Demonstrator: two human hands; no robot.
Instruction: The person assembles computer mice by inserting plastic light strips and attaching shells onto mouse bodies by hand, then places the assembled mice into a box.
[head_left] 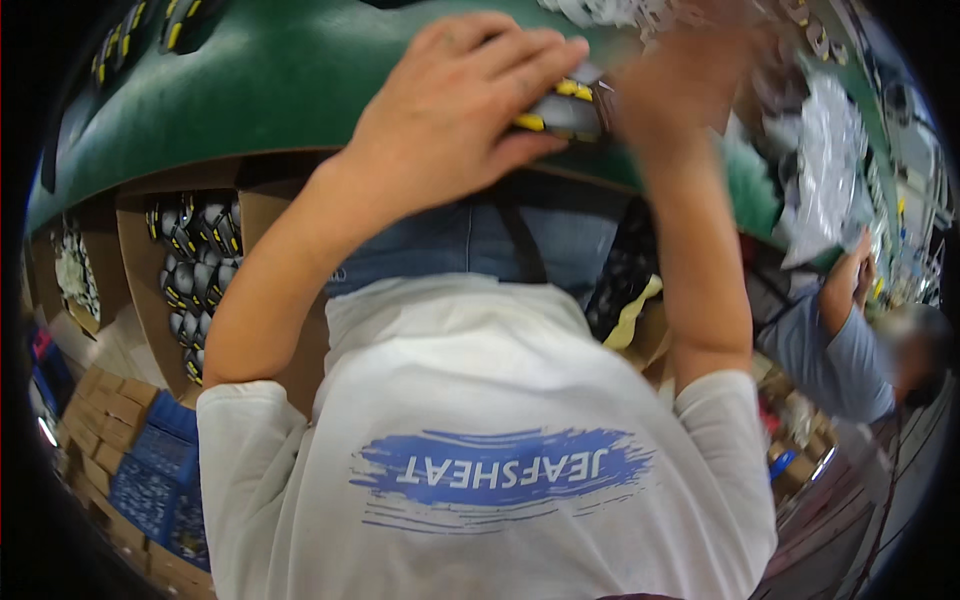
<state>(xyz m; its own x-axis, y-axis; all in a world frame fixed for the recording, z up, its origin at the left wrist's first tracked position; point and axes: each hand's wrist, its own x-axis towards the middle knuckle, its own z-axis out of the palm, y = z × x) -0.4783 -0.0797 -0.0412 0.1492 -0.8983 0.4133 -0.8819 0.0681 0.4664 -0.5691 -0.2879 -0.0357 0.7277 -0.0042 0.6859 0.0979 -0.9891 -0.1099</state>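
Observation:
Over the green work table (230,95), my left hand (460,100) is closed around a small rounded part (572,115) in grey, black and yellow. Its fingers lie across the top and the thumb presses on the near side. My right hand (680,95) is smeared by motion just right of that part, close to its end. Its fingers cannot be made out, nor whether they touch or hold anything. A brownish piece (605,105) shows between the part and my right hand.
Similar grey-and-yellow parts (180,22) lie at the table's far left. More fill a cardboard box (135,270) below its edge. White pieces (610,12) lie at the far side, and a clear plastic bag (820,165) at right. A person in blue (835,350) works at far right. Blue crates (150,480) stand lower left.

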